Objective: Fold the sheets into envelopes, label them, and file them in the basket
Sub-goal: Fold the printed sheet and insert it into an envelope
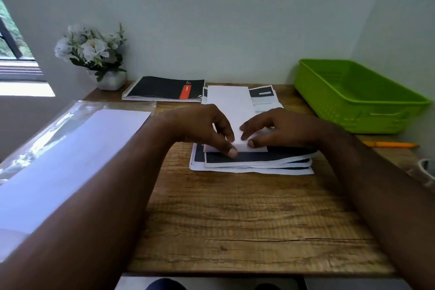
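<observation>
Head view, lower frame: both forearms enter from the bottom corners and converge at frame centre over a wooden table. At centre, a stack of printed sheets lies on the table, dark-printed faces up, edges slightly fanned. On top of the stack lies a folded white sheet, long and narrow, running away from the viewer. The left hand has its fingers curled, thumb and fingertips pinching the sheet's near left edge. The right hand has its fingers bent, tips pressing on the sheet's near right part; whether it pinches the paper cannot be determined.

Left of frame: a clear plastic sleeve holding white paper lies under the left forearm. Right of frame: an orange pen lies on the table, near the green basket, which sits at upper right.

Far edge: a black spiral notebook with an orange label, and at upper left a white pot of white flowers.
</observation>
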{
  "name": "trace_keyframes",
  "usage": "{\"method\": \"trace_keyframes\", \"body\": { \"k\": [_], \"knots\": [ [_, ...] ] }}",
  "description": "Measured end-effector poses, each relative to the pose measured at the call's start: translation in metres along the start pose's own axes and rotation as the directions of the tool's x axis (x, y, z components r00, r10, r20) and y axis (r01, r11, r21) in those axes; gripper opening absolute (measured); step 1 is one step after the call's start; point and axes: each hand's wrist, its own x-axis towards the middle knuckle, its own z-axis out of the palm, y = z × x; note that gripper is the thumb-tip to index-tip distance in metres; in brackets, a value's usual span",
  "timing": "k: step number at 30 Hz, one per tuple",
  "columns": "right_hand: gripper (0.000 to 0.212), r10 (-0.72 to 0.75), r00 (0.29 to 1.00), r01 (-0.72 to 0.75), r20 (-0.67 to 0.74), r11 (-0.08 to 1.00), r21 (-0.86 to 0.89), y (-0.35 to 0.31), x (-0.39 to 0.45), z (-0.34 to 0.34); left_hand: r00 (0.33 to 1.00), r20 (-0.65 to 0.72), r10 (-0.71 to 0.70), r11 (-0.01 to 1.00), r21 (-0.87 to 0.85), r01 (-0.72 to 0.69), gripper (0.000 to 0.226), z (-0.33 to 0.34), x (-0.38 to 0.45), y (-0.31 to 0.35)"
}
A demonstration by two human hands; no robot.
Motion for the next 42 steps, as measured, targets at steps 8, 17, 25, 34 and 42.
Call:
{"method": "trace_keyframes", "body": {
  "k": [8,17,25,34,42],
  "knots": [
    [0.017,-0.056,0.993,0.053,-0.102,0.998,-0.028,0.0,0.008,0.011,0.994,-0.102,0.05,0.997,0.063,-0.044,0.022,0.01,0.007,0.0],
    [0.008,-0.115,0.987,0.129,-0.111,0.983,0.127,-0.013,0.011,0.017,0.99,-0.139,0.024,0.999,0.05,-0.017,0.01,0.016,0.008,0.013],
    [0.021,0.035,0.994,-0.025,-0.107,0.995,0.094,-0.027,0.013,0.013,0.974,-0.196,-0.113,0.993,-0.043,0.107,0.008,0.021,0.012,0.023],
    [0.011,0.201,0.975,-0.199,-0.095,0.979,0.037,-0.016,0.007,0.001,0.964,-0.094,-0.249,0.965,-0.112,0.239,0.009,0.011,0.004,0.02],
    [0.014,0.265,0.963,-0.26,-0.042,0.961,0.089,0.001,0.001,-0.006,0.943,-0.018,-0.333,0.934,-0.145,0.328,0.011,-0.002,-0.004,0.006]
  ]
}}
